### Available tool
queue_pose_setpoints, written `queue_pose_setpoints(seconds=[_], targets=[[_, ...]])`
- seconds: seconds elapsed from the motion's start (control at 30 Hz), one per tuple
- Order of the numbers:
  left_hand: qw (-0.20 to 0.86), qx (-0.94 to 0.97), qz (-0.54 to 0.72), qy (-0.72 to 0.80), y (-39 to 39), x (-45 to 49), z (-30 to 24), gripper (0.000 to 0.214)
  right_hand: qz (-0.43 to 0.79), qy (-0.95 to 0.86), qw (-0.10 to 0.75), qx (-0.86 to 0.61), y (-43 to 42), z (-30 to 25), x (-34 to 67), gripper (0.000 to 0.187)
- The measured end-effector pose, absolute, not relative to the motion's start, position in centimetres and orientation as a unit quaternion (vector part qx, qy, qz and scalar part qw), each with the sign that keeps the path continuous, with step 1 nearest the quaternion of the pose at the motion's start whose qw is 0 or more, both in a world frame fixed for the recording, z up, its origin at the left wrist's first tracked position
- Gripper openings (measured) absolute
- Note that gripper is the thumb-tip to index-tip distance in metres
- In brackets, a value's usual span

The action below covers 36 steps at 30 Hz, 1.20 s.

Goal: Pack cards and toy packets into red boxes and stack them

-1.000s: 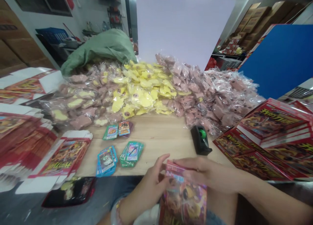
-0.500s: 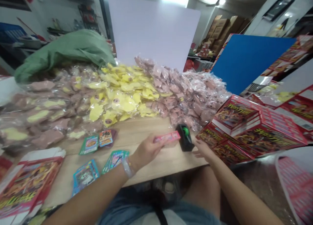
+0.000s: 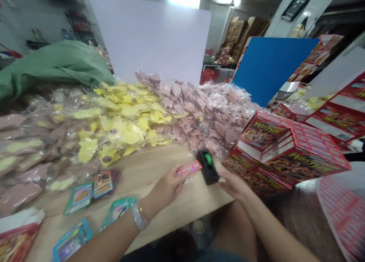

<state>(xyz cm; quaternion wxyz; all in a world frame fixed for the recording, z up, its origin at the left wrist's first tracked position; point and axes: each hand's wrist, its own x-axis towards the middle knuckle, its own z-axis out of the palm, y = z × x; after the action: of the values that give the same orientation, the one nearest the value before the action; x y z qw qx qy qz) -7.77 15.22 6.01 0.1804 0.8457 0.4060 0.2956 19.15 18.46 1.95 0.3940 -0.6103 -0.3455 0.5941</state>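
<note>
pink packet (image 3: 190, 168) pinched in left hand (image 3: 167, 185), right hand (image 3: 233, 183) part-open at tape dispenser (image 3: 209, 172); bare tabletop (image 3: 189, 207) at near edge

— Room by my left hand (image 3: 167, 185)?
— Bare tabletop (image 3: 184, 208) toward me; tape dispenser (image 3: 210, 175) blocks rightward.
— My right hand (image 3: 234, 185)?
— Tight: dispenser one side, stacked red boxes (image 3: 299, 155) other, bagged pieces (image 3: 203, 121) beyond.
</note>
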Motion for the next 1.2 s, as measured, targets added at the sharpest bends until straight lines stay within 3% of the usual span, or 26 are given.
queue_pose_setpoints(seconds=[0.2,0.27,0.47,0.63,0.73,0.8,0.9,0.97,1.07,1.13,1.2], targets=[[0.180,0.851,0.257,0.420,16.0,-7.7,6.1,0.040,0.429,-0.398,0.418,-0.695,13.4,-0.2,18.9,0.014],[0.174,0.849,0.259,0.426,16.2,-7.3,6.1,0.039,0.429,-0.418,0.422,-0.680,12.9,0.8,17.3,0.016],[0.174,0.833,0.283,0.443,15.2,-6.5,6.7,0.046,0.579,-0.383,0.499,-0.519,14.9,5.1,8.1,0.035],[0.190,0.831,0.333,0.403,10.1,-7.5,12.7,0.043,0.447,-0.456,0.490,-0.593,12.9,6.1,8.7,0.042],[0.220,0.778,0.382,0.448,8.6,-8.9,14.5,0.054,0.421,-0.576,0.427,-0.555,12.9,5.1,9.8,0.045],[0.227,0.722,0.360,0.545,8.3,-11.6,13.4,0.055,0.443,-0.634,0.327,-0.543,14.0,3.4,8.7,0.042],[0.209,0.647,0.305,0.667,7.1,-19.1,9.9,0.045,0.385,-0.695,0.185,-0.578,16.2,0.7,5.2,0.043],[0.190,0.628,0.279,0.701,5.7,-25.1,7.7,0.029,0.269,-0.760,0.149,-0.572,17.2,0.2,1.9,0.040],[0.171,0.622,0.216,0.732,4.5,-32.6,5.3,0.027,0.155,-0.892,0.128,-0.406,17.2,1.5,-6.2,0.038],[0.174,0.640,0.170,0.729,5.1,-35.4,4.0,0.032,0.171,-0.953,0.076,-0.239,16.6,2.4,-12.9,0.040],[0.181,0.662,0.133,0.715,6.3,-36.7,2.9,0.030,0.174,-0.962,0.042,-0.205,16.2,2.4,-18.6,0.038]])
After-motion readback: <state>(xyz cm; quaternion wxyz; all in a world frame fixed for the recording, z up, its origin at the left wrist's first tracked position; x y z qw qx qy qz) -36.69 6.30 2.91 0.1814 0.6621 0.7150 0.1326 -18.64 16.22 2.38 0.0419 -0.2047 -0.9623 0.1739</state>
